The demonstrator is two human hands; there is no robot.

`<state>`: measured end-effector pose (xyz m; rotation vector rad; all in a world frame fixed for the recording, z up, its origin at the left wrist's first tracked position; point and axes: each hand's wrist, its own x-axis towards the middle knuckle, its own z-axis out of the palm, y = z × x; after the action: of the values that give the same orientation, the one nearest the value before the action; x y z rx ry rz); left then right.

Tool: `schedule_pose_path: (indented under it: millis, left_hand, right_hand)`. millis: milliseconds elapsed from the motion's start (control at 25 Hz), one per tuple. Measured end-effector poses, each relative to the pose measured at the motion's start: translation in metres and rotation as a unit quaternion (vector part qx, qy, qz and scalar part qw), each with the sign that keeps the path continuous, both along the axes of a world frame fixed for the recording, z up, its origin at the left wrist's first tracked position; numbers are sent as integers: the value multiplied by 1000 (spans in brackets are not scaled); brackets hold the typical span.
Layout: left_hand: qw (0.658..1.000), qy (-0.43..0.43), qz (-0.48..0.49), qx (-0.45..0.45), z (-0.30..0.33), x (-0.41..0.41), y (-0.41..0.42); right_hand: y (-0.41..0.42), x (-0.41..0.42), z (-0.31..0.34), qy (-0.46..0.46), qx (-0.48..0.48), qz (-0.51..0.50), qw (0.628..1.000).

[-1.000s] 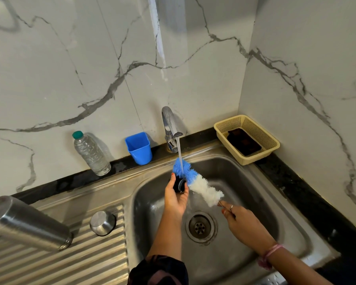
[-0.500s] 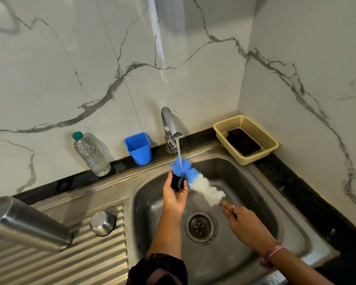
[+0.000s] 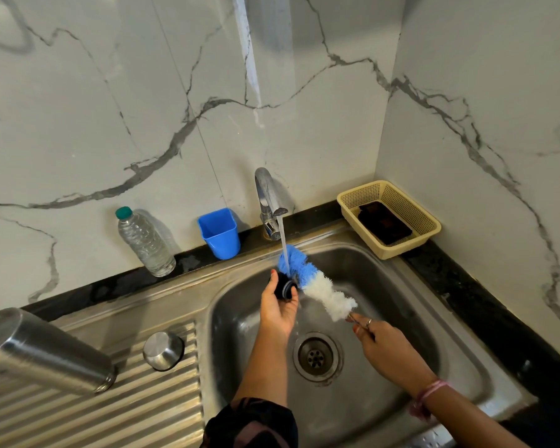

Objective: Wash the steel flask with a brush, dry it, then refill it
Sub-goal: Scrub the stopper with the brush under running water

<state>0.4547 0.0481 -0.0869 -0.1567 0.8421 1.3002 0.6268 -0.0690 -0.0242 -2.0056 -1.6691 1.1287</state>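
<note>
Under running tap, over sink: left hand gripping small black flask stopper, right hand pinching bottle brush handle. Steel flask lying near left on drainboard; likely wet, slippery, rigid, best grasped mid-body.

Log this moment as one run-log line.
stage: scrubbing stopper | left hand: holds black stopper | right hand: holds brush | tap: running | flask: on drainboard

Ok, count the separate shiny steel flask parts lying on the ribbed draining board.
2: the steel flask lies on its side at the board's left edge, and a small steel cap sits beside it, nearer the basin. Nothing seems hidden.
</note>
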Motion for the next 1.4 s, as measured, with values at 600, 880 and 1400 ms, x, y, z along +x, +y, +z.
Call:
schedule_pose_path:
  millis: [600, 880, 1400]
  left_hand:
    - [998, 34, -54, -21, -9, 1, -3]
    - [967, 226, -116, 15, -23, 0, -9]
    - [925, 358, -126, 24, -23, -1, -6]
  right_hand:
    - [17, 27, 11, -146, 50, 46, 987]
    - [34, 33, 50, -307, 85, 152, 936]
    - [42, 20, 71, -378, 116, 183, 900]
